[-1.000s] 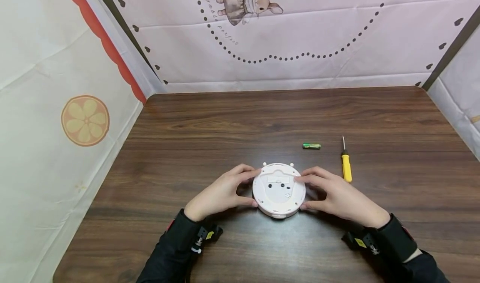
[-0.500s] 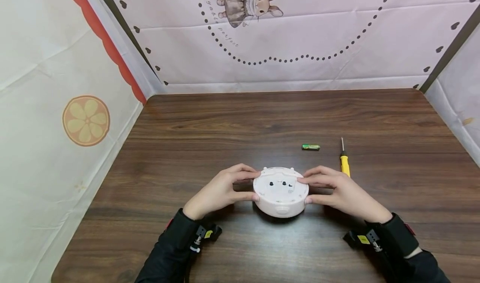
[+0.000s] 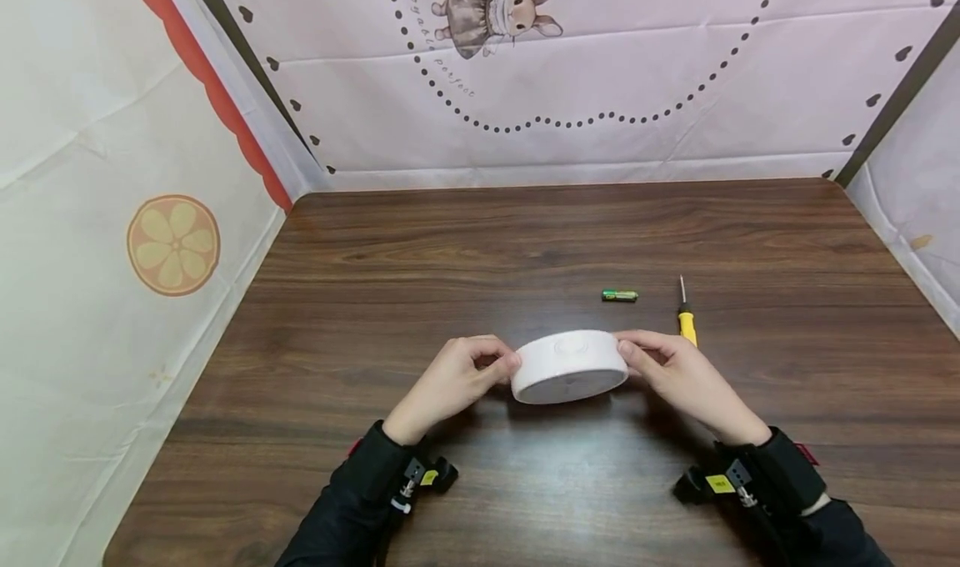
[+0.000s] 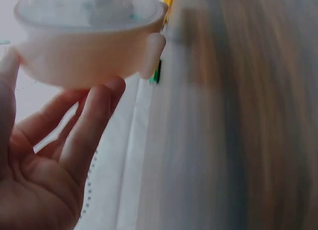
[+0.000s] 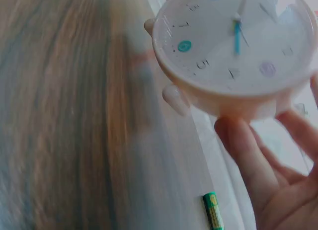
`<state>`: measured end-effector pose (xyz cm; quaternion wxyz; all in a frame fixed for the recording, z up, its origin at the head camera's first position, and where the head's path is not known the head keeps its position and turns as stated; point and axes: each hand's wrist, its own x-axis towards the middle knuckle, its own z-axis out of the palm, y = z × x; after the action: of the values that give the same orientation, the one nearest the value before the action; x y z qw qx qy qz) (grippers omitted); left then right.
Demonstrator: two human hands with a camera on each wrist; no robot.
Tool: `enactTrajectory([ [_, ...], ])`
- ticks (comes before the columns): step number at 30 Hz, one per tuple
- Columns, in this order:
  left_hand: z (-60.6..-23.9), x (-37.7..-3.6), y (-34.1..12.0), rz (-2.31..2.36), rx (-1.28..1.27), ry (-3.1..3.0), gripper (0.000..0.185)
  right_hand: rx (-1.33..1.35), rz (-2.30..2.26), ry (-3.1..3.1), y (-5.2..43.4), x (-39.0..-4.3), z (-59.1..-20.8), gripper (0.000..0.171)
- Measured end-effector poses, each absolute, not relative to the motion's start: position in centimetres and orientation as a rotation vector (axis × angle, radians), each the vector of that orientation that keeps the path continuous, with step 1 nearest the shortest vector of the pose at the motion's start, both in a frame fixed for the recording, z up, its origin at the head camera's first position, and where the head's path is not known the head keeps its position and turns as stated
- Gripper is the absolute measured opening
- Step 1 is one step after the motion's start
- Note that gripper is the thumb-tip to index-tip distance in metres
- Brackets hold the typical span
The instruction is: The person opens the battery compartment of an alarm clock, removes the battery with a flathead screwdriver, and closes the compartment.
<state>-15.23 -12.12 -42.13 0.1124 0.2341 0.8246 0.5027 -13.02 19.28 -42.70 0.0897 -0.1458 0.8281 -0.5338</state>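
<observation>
Both hands (image 3: 457, 379) around white clock (image 3: 570, 365)

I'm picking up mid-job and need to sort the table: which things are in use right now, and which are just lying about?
In use:
white round clock, gripped at its rim by the left hand and the right hand.

Lying about, untouched on the wooden table:
green battery;
yellow-handled screwdriver, beside the right hand.

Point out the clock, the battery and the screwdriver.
white clock (image 3: 568, 365), head view, on its side wall.
green battery (image 3: 619, 296), head view, mid-body.
yellow screwdriver (image 3: 687, 325), head view, on the visible handle.
</observation>
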Motion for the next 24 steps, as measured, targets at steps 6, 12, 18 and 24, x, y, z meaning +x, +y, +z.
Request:
enactTrajectory([
  [6,-42.4,-15.4,-11.0,1.640,0.423,2.290,0.047,-0.212,-1.727,2.413,17.9,-12.8,-42.5,0.050],
  [12,-42.8,-15.6,-10.6,1.616,0.246,2.332,0.063,-0.089,-1.677,2.501,16.7,-12.9,-42.6,0.059],
  [18,-43.0,-16.0,-10.1,1.411,0.226,2.553,0.073,-0.016,-1.543,2.637,16.0,-12.9,-42.8,0.067],
  [24,-42.9,-16.3,-9.6,1.138,0.304,2.778,0.071,-0.025,-1.461,2.677,15.8,-13.3,-42.9,0.072],
])
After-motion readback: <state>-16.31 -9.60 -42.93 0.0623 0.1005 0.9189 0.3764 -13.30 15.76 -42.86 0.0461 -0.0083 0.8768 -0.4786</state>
